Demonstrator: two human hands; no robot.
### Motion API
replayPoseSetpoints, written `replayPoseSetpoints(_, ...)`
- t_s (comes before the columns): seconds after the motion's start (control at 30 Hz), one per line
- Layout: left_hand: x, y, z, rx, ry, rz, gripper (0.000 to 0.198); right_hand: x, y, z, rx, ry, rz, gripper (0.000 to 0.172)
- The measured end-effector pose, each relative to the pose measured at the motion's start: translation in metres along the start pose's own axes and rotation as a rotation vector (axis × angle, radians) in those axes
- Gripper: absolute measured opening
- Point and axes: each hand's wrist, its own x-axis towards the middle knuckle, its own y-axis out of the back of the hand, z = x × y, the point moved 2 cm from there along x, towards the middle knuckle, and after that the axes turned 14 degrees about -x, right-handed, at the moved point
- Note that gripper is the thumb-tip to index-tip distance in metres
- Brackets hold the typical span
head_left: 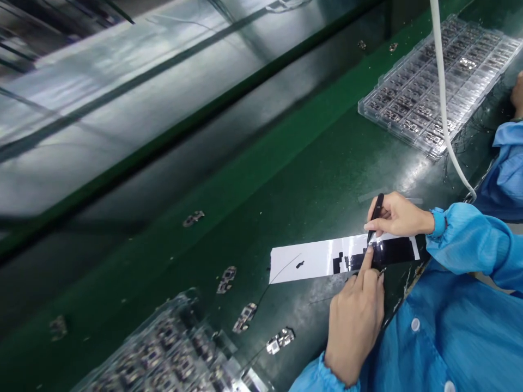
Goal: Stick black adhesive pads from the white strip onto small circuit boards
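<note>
My right hand (398,215) is closed around black tweezers (376,215), their tips pointing down at a white backing strip (304,256) with black adhesive pieces (394,250) on its right part. My left hand (355,316) stretches its index finger onto the strip, close by the tweezer tips. Its other fingers are curled. A small metallic bit shows between thumb and fingers, and a thin wire runs toward that hand; what it grips is mostly hidden. One small black piece (300,264) lies alone on the strip's white left part.
Small circuit boards (280,341) lie loose on the green bench (229,190). A clear tray of boards (163,354) stands at the lower left, another clear tray (445,81) at the upper right. A white cable (443,103) hangs before it. Another person's blue sleeve (509,163) is at right.
</note>
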Motion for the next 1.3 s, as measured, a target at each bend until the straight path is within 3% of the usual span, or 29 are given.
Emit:
replayPoseSetpoints(0.83,-0.0005,0.0024,0.0007,-0.019,0.006,-0.016,0.014,-0.0011,0.0020,-0.0001,0.074,-0.036,-0.010,0.032)
replayPoseSetpoints(1.3,0.0001,0.0006,0.0004,-0.029,0.007,-0.014,0.018,-0.0014,0.0009,-0.0010,0.002,-0.055,0.011,0.030)
